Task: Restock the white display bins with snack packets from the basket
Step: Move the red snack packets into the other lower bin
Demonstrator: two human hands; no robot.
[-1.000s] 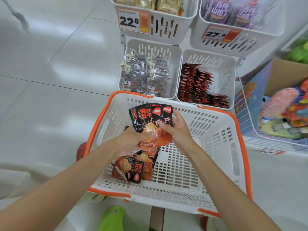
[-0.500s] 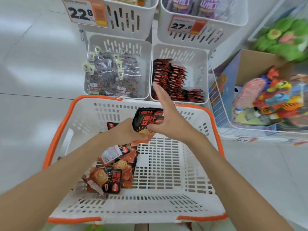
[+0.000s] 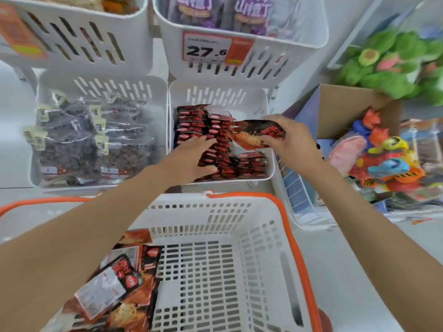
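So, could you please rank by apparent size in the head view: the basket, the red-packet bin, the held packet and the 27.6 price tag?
1. basket, nearest the camera
2. red-packet bin
3. price tag and held packet look alike, so unranked

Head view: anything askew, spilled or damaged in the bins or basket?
Only minor disorder. In the lower right bin, most red-black packets stand in a row, but a few by its front right corner lie flat. The left hand presses the row; the right hand holds another packet above. Nothing spilled.

Pale floor (image 3: 359, 271) beneath orange-rimmed basket (image 3: 300, 259) and white display bins (image 3: 215, 94).
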